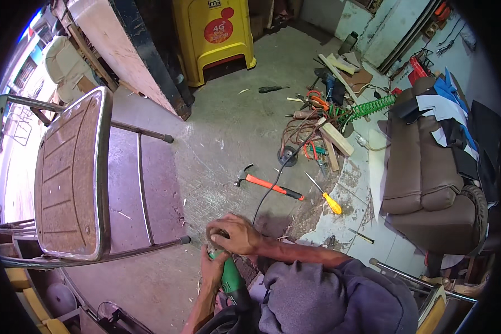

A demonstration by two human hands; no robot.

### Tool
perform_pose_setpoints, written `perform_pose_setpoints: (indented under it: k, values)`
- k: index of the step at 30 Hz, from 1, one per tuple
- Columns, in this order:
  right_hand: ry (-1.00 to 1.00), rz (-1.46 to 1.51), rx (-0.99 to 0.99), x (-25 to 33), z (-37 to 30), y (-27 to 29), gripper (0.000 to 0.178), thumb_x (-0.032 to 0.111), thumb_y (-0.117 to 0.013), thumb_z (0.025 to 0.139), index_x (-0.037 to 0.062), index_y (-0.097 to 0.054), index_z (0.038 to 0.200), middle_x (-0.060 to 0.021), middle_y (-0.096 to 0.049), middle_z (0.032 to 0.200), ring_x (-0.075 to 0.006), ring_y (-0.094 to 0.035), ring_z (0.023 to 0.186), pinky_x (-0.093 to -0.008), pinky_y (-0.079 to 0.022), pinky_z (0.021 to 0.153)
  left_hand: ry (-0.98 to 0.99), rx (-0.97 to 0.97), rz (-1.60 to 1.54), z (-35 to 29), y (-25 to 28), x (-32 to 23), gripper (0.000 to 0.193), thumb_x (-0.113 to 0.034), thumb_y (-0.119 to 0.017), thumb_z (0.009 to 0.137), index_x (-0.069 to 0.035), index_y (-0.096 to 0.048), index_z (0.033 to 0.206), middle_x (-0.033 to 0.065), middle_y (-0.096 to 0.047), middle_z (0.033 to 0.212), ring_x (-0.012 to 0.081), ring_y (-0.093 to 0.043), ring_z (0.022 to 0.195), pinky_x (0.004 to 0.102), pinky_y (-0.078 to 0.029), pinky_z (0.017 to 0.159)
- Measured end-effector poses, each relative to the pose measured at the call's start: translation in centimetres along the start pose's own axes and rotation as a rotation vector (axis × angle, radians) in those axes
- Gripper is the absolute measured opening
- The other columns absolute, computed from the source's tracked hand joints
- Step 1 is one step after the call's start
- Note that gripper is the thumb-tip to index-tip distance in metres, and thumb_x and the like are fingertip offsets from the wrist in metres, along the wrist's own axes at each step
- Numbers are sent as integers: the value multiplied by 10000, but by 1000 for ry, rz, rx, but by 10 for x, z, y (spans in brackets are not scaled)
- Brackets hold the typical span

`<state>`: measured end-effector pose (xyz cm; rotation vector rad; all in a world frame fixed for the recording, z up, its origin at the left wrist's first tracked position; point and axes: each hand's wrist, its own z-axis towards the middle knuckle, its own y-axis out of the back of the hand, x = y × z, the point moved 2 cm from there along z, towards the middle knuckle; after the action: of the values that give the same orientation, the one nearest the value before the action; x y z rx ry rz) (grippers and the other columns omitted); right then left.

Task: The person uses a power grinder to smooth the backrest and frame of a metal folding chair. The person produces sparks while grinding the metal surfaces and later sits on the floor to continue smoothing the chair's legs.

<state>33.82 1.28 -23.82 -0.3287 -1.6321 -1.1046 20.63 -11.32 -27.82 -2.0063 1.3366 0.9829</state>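
Note:
A green power tool that looks like an angle grinder (pixel 231 276) is close to my body, its black end toward me. My left hand (pixel 210 269) wraps round its green body near the head. A brownish round disc (pixel 212 225) sits at the tool's far end. Over that disc my right hand (pixel 238 234) is closed, fingers gripping its edge. The palm side of both hands is hidden. Beyond them lies a claw hammer (pixel 267 185) with an orange and black handle. To its right is a yellow-handled screwdriver (pixel 332 202). A dark cord (pixel 268 192) runs past the hammer.
A metal-framed chair (pixel 72 178) lies tipped at left. Tangled cables, tools and wood offcuts (pixel 336 138) cover the floor at far right, beside a green coiled hose (pixel 374 107). A brown upholstered seat (pixel 414 167) stands right. Farther off are a black screwdriver (pixel 271 89) and yellow plastic stool (pixel 228 51).

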Motion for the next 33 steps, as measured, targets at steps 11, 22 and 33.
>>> perform_pose_setpoints:
  k: [11,22,33]
  values:
    - [-82,172,133,5,-2,5,356,296,-670,878,96,-700,1171,-101,-736,1084,-344,-653,1059,-439,-507,969,28,-7,4,-7,-8,-16,608,-66,-772,797,18,-481,1324,144,-655,1063,208,-666,846,322,-557,685]
    - [-56,-33,58,-10,-2,-1,305,247,-648,884,71,-701,1128,-141,-690,1066,-349,-655,1052,-457,-502,971,44,-2,13,-13,-12,-28,611,-107,-781,786,6,-504,1319,139,-663,1093,219,-672,869,341,-563,717]
    - [-56,-2,100,-10,-4,-5,305,275,-668,880,71,-708,1103,-129,-691,1100,-338,-652,1079,-445,-505,975,64,-30,69,-13,-10,-30,647,-97,-776,761,18,-492,1331,149,-663,1075,225,-676,853,339,-566,705]
